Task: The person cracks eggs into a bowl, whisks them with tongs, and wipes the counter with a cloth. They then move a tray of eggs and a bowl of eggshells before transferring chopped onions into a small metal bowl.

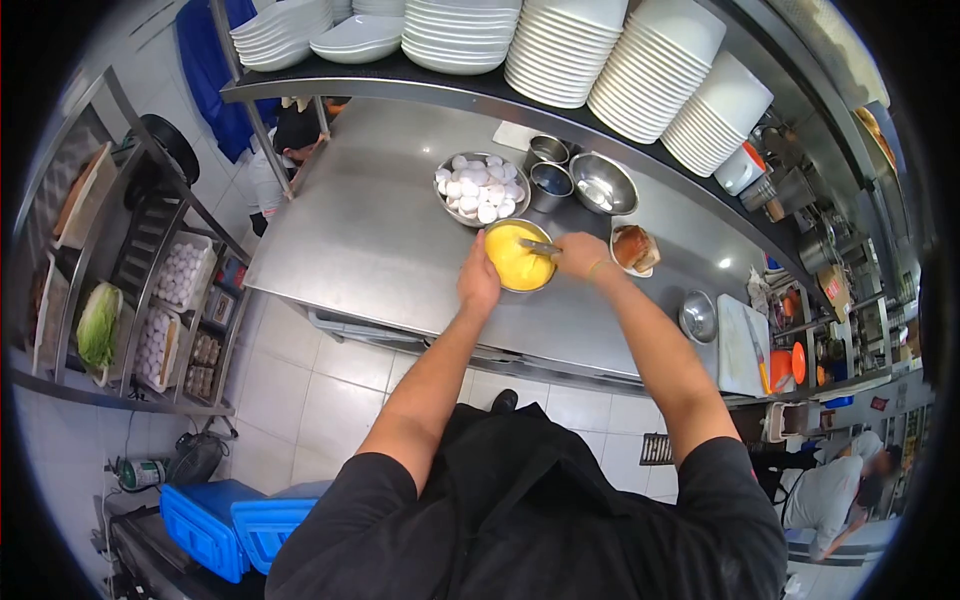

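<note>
A metal bowl [520,289] of yellow beaten egg [518,262] stands near the front edge of the steel table. My left hand [479,275] grips the bowl's left side, with the thumb by the rim. In my right hand [582,254] is a metal utensil [540,246], closed in my fingers, its far end dipping into the egg. That end is hidden, so its exact kind cannot be told. Just behind stands a bowl of white eggshells [480,188]. To the right of my right hand, a white dish [640,272] holds a brown piece of food [633,247].
Two metal pots [551,187] and a wide steel bowl [604,183] stand behind. A small bowl [698,316] and a cutting board with a knife [745,345] lie right. Stacked dishes [565,50] fill the overhead shelf. Egg trays [183,268] sit left. Another person [840,490] is at right.
</note>
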Action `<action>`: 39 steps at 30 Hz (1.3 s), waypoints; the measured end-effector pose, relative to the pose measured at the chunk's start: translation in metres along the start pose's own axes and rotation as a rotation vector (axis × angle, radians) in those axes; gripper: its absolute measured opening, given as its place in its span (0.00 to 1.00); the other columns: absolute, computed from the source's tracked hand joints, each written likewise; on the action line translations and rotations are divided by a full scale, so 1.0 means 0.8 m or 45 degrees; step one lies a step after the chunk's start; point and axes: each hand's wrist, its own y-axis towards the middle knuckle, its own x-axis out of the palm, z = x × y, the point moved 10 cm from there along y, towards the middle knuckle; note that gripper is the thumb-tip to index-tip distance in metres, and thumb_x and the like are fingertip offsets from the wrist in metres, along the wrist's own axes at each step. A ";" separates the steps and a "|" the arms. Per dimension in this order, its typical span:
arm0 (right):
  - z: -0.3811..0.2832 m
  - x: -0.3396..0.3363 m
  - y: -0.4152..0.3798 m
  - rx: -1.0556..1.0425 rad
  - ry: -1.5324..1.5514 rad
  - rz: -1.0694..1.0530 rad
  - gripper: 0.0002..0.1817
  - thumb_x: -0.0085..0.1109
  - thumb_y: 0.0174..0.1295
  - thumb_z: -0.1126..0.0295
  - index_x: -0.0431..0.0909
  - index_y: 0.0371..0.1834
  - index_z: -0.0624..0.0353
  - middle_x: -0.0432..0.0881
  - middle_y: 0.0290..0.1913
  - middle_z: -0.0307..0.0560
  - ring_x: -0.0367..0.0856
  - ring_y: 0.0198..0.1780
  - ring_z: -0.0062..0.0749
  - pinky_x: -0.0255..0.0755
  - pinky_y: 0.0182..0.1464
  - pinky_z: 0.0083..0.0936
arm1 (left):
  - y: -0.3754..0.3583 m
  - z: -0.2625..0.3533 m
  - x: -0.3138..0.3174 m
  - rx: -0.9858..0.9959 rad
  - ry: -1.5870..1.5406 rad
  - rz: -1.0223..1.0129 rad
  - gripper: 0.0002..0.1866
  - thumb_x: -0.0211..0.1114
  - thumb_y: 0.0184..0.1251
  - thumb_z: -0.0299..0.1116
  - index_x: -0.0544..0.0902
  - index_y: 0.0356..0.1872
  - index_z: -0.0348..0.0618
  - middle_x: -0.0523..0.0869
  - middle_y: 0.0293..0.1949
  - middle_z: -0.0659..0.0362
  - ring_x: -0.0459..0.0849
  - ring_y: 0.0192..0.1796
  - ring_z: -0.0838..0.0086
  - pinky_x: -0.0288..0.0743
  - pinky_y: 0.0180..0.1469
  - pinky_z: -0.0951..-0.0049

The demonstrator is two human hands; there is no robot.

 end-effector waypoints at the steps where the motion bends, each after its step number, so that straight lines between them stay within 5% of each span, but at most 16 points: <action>1: 0.004 -0.002 -0.001 0.106 -0.039 0.035 0.20 0.63 0.65 0.55 0.91 0.55 0.49 0.92 0.52 0.55 0.90 0.55 0.52 0.81 0.60 0.46 | -0.002 0.002 0.000 -0.007 0.005 -0.002 0.29 0.50 0.82 0.33 0.68 0.82 0.55 0.80 0.74 0.52 0.82 0.69 0.50 0.76 0.71 0.52; 4: -0.033 -0.006 -0.014 -0.190 -0.017 -0.111 0.18 0.64 0.65 0.56 0.92 0.54 0.49 0.92 0.52 0.54 0.90 0.56 0.51 0.82 0.60 0.46 | -0.003 0.006 -0.006 -0.031 0.027 -0.017 0.29 0.51 0.82 0.33 0.69 0.82 0.55 0.80 0.74 0.52 0.82 0.69 0.50 0.76 0.70 0.52; 7: -0.002 -0.015 0.005 0.115 -0.014 0.103 0.19 0.66 0.64 0.54 0.92 0.54 0.49 0.92 0.52 0.54 0.90 0.57 0.50 0.82 0.60 0.44 | 0.000 0.003 -0.003 -0.023 0.030 -0.005 0.29 0.51 0.82 0.33 0.68 0.82 0.57 0.80 0.74 0.52 0.82 0.69 0.50 0.77 0.70 0.51; 10: -0.036 0.001 -0.006 -0.171 -0.074 -0.116 0.19 0.64 0.65 0.54 0.92 0.54 0.48 0.92 0.51 0.53 0.90 0.55 0.51 0.83 0.59 0.45 | -0.002 0.006 -0.009 0.000 0.034 0.019 0.30 0.52 0.82 0.33 0.67 0.83 0.60 0.80 0.74 0.53 0.83 0.68 0.51 0.77 0.69 0.50; 13: -0.002 -0.022 0.001 0.117 0.056 0.094 0.20 0.63 0.65 0.54 0.91 0.55 0.48 0.92 0.51 0.53 0.90 0.54 0.51 0.82 0.60 0.44 | 0.000 0.001 0.001 -0.056 0.027 -0.031 0.30 0.52 0.82 0.33 0.66 0.83 0.61 0.81 0.74 0.55 0.83 0.68 0.52 0.77 0.69 0.50; 16: -0.029 0.011 -0.001 -0.166 -0.097 -0.169 0.19 0.62 0.65 0.55 0.91 0.54 0.49 0.92 0.51 0.53 0.90 0.54 0.52 0.82 0.59 0.45 | 0.001 0.000 -0.007 -0.003 0.038 0.024 0.30 0.52 0.82 0.34 0.67 0.83 0.61 0.81 0.73 0.55 0.83 0.68 0.52 0.77 0.69 0.50; 19: 0.001 -0.020 0.003 0.067 0.073 0.061 0.20 0.63 0.65 0.54 0.91 0.58 0.45 0.92 0.56 0.50 0.89 0.58 0.52 0.83 0.60 0.45 | -0.001 0.001 -0.003 0.006 0.033 0.038 0.30 0.52 0.82 0.34 0.67 0.83 0.61 0.81 0.73 0.56 0.83 0.68 0.52 0.77 0.69 0.50; 22: -0.021 0.016 0.007 -0.040 -0.184 -0.140 0.20 0.63 0.65 0.56 0.91 0.58 0.44 0.92 0.54 0.50 0.90 0.58 0.51 0.84 0.59 0.45 | -0.003 0.007 -0.014 -0.034 0.026 0.004 0.30 0.52 0.82 0.33 0.67 0.83 0.60 0.80 0.74 0.56 0.82 0.69 0.51 0.77 0.70 0.49; 25: -0.017 -0.021 -0.002 -0.039 0.042 0.027 0.19 0.64 0.65 0.55 0.91 0.54 0.50 0.92 0.51 0.55 0.90 0.55 0.53 0.82 0.61 0.46 | -0.009 0.009 -0.008 -0.115 -0.019 -0.087 0.30 0.52 0.81 0.33 0.67 0.83 0.58 0.80 0.74 0.55 0.81 0.69 0.50 0.76 0.71 0.50; 35: -0.022 0.011 0.006 -0.078 -0.106 -0.131 0.21 0.62 0.66 0.54 0.91 0.56 0.51 0.91 0.52 0.56 0.90 0.55 0.53 0.81 0.59 0.47 | -0.003 0.001 -0.009 -0.006 0.041 -0.008 0.30 0.51 0.81 0.31 0.67 0.83 0.56 0.78 0.76 0.53 0.81 0.71 0.51 0.75 0.72 0.52; 39: -0.007 -0.016 0.010 -0.020 0.071 0.108 0.20 0.65 0.64 0.54 0.91 0.54 0.50 0.92 0.50 0.56 0.90 0.53 0.54 0.82 0.58 0.48 | -0.004 0.002 -0.003 -0.068 -0.012 -0.061 0.30 0.51 0.81 0.31 0.67 0.83 0.56 0.78 0.76 0.54 0.80 0.71 0.52 0.75 0.72 0.53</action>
